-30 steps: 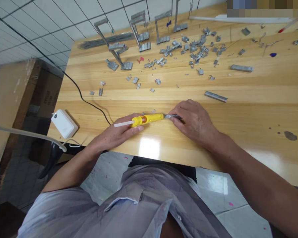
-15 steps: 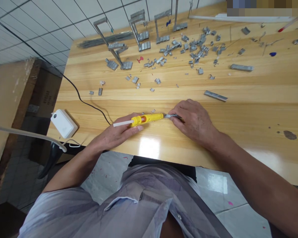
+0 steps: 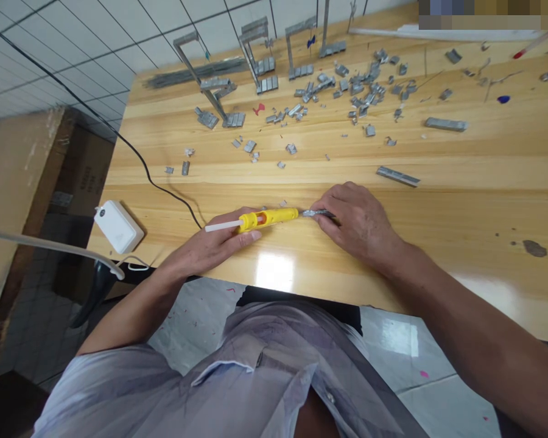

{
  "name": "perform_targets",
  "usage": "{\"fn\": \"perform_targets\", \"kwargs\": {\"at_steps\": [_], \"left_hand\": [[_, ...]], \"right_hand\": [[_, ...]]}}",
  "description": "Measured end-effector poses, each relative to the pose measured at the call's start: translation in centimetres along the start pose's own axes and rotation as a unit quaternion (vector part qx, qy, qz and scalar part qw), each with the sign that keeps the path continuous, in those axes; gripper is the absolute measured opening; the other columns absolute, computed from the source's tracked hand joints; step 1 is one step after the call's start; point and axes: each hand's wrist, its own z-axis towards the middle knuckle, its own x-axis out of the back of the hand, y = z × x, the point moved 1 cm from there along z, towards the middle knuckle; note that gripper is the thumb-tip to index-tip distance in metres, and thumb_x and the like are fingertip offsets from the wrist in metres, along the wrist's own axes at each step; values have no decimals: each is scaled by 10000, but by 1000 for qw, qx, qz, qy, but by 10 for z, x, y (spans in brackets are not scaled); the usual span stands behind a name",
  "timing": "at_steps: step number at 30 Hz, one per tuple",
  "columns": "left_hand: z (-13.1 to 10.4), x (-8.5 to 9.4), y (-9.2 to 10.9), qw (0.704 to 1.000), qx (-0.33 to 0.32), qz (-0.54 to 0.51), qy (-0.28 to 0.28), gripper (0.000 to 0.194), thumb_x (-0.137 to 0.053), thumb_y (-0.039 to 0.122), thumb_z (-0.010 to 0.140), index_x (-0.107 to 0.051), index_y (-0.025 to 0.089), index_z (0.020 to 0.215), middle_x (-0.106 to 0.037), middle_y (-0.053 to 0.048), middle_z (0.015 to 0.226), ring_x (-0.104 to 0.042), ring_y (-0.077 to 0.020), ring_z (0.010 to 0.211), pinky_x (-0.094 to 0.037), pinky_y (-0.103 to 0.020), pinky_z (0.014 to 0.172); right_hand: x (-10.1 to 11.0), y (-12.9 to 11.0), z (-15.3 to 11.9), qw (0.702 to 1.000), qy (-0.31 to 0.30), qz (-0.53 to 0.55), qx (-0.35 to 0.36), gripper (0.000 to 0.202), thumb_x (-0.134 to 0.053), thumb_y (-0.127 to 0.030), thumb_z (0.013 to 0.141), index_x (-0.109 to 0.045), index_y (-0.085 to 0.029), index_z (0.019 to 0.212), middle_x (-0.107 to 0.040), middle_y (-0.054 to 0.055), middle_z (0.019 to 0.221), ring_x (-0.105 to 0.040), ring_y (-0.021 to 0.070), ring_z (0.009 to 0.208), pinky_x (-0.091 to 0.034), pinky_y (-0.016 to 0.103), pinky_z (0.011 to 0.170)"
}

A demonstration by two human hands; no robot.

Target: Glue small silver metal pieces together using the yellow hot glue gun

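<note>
My left hand [image 3: 221, 243] is closed around a yellow hot glue gun [image 3: 274, 216], its thumb lying along the near side. A white glue stick [image 3: 223, 225] pokes out of the gun's back end, toward the left. The nozzle points right, at the tip of a thin grey metal piece [image 3: 311, 213]. A small gap parts the two. My right hand [image 3: 354, 213] pinches that metal piece between thumb and fingers, low over the wooden table; its far part is hidden under the hand.
Several small metal frames [image 3: 267, 84] stand along the back by the tiled wall. Loose grey metal clips [image 3: 368, 91] lie scattered before them. Two metal bars [image 3: 398, 176] rest beyond my right hand. A white power adapter [image 3: 119, 226] sits left, and a black cord [image 3: 139, 159] crosses the table.
The glue gun has shifted slightly left, so the gap between its nozzle and the metal piece is a little wider. My right hand has hardly moved.
</note>
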Motion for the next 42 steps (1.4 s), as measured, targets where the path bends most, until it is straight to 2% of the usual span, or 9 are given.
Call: {"fn": "perform_targets", "kwargs": {"at_steps": [11,20,28,35,42], "left_hand": [[5,0,5,1000,-5,-24,-18,499,-500,580,1086,-693,188,1329,-700,-67,1247,-663,-233,1112,-532,-320,1033],[-6,9,-13,995,77,-46,-54,559,-526,665,1051,-719,229,1342,-756,-44,1209,-695,-256,1067,-552,-362,1041],[1,8,-7,995,60,-57,-56,642,-509,695,1038,-691,231,1443,-761,-62,1241,-698,-276,1099,-576,-357,1013],[4,9,-9,995,45,-60,-69,564,-506,637,1065,-727,195,1336,-765,-66,1204,-702,-255,1049,-586,-339,958],[8,13,-12,992,31,-73,-98,559,-518,625,1072,-664,260,1469,-724,-43,1382,-687,-262,1185,-551,-356,1074]], "right_hand": [[-1,2,-1,1000,3,2,11,194,-560,-217,1006,-754,-201,1013,-724,101,951,-582,255,877,-435,394,799],[-1,0,-2,1000,21,10,9,192,-575,-207,1022,-762,-203,981,-742,99,941,-609,250,865,-456,406,799],[7,-2,0,1000,-8,17,2,176,-588,-230,1042,-758,-220,996,-762,89,956,-632,246,875,-466,400,798],[8,-3,1,1000,2,13,23,184,-591,-229,1053,-762,-196,995,-767,90,948,-629,232,851,-471,394,779],[9,-4,1,1000,-1,17,16,189,-587,-240,1058,-762,-199,1000,-764,92,951,-631,238,865,-465,397,791]]}}
